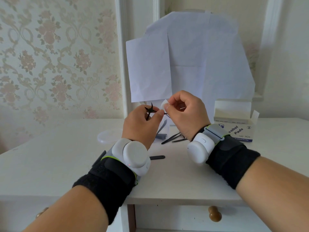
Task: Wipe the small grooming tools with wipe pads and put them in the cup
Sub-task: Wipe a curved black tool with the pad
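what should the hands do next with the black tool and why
Probably draw the white wipe pad, pinched by the right hand, along the small black tool that the left hand grips. Pad and tool already meet above the table.

So I've got the little black scissors (pixel 150 111) pinched in my left hand (pixel 142 124), and my right hand (pixel 185 111) pinches a white wipe pad (pixel 163 103) against one blade, both held up over the white table (pixel 58 164). On the table, the clear cup (pixel 163 131) sits just behind my left hand, black tweezers (pixel 172 138) beside the cup, and the alcohol pads box (pixel 234 121) well right of it.
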### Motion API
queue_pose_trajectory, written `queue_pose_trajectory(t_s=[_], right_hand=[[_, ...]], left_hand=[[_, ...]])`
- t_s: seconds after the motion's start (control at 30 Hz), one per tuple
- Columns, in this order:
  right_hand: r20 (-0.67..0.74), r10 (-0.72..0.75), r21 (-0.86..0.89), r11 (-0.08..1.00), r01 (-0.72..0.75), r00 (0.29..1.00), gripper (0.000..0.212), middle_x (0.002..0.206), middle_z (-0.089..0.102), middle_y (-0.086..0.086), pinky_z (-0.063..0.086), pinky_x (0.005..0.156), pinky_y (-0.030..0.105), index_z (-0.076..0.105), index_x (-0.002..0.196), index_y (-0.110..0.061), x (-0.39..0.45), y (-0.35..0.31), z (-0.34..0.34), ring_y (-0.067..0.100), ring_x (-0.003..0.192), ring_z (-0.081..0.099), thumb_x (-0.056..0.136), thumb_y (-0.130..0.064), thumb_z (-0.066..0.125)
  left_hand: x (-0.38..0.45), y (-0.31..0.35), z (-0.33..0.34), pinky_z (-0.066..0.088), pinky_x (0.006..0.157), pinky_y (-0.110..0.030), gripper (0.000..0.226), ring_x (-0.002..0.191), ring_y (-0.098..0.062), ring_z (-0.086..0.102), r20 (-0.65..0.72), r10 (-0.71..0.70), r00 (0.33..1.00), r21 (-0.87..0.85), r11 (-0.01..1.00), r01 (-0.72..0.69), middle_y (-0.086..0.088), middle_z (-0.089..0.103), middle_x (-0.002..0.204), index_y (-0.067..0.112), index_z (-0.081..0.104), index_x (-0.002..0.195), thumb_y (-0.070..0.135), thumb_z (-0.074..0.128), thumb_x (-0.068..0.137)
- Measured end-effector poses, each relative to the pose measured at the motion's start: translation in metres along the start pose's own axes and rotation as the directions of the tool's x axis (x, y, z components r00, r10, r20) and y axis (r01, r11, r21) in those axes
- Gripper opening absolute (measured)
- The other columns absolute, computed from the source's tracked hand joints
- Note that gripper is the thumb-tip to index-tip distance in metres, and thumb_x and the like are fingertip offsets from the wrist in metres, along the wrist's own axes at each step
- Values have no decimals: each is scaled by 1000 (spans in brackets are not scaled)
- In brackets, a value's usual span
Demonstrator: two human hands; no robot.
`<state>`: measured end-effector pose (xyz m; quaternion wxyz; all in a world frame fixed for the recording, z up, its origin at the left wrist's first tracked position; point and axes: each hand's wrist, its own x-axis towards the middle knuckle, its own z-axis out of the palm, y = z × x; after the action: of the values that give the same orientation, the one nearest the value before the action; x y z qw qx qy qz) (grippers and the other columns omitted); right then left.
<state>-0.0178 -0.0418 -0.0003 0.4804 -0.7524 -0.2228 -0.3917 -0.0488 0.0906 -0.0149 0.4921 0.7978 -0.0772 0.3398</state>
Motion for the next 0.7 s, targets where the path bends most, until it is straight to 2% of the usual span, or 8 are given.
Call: queue_pose_trajectory(t_s=[0.1,0.2,0.27,0.33,0.43,0.5,0.57,0.7], right_hand=[[48,19,55,998,-21,999,12,71,67,-9,56,72,29,63,76,-21,-1,0,1,8,72,67,85,-18,70],[94,51,158,985,-66,994,11,69,72,1,59,76,40,63,78,-16,-2,0,1,20,72,71,88,-14,69],[111,46,206,976,-69,993,9,71,73,8,59,77,43,64,80,-14,-2,-1,0,26,73,71,88,-9,67],[133,26,230,971,-56,991,9,72,72,4,59,77,40,66,81,-12,-2,-3,-1,18,73,72,88,-7,67],[156,-19,216,976,-15,988,8,72,69,-6,59,76,34,67,81,-12,-4,-5,0,10,72,69,88,-13,70],[148,-12,204,979,-19,989,8,71,69,-7,59,76,35,67,80,-14,-3,-4,0,9,71,69,87,-15,70],[122,12,174,984,-33,992,9,72,70,-5,58,76,38,66,80,-18,-2,-1,0,11,69,68,87,-13,68],[47,20,68,997,-24,999,9,70,70,-2,56,72,36,64,83,-23,0,2,2,17,68,65,89,-16,63]], left_hand=[[-1,1,1,36,62,-21,31,58,-6,44,22,-24,999,-29,999,24,11,45,62,23,65,104,50,59,88],[-2,3,1,42,73,-23,34,79,-10,57,36,-67,997,-58,996,69,9,60,79,23,64,110,48,60,88],[-1,4,0,45,73,-24,25,81,-12,60,33,-81,996,-77,994,84,8,64,83,24,67,106,41,60,89],[-2,6,-1,48,70,-28,17,74,-12,59,25,-71,997,-97,993,73,4,66,77,26,70,97,35,57,91],[-4,10,-4,52,71,-37,21,71,-22,60,9,-43,999,-114,993,44,-8,68,79,28,71,86,38,55,94],[-5,11,-5,52,72,-35,21,75,-21,62,-5,-36,999,-112,993,35,-7,70,81,28,71,84,39,55,93],[-5,12,-5,51,69,-29,17,70,-19,60,-22,-43,999,-130,991,40,-6,70,80,27,71,82,30,57,91],[-6,11,-5,50,66,-32,16,62,-17,56,-8,-40,999,-134,990,38,-1,70,73,27,71,80,26,58,90]])
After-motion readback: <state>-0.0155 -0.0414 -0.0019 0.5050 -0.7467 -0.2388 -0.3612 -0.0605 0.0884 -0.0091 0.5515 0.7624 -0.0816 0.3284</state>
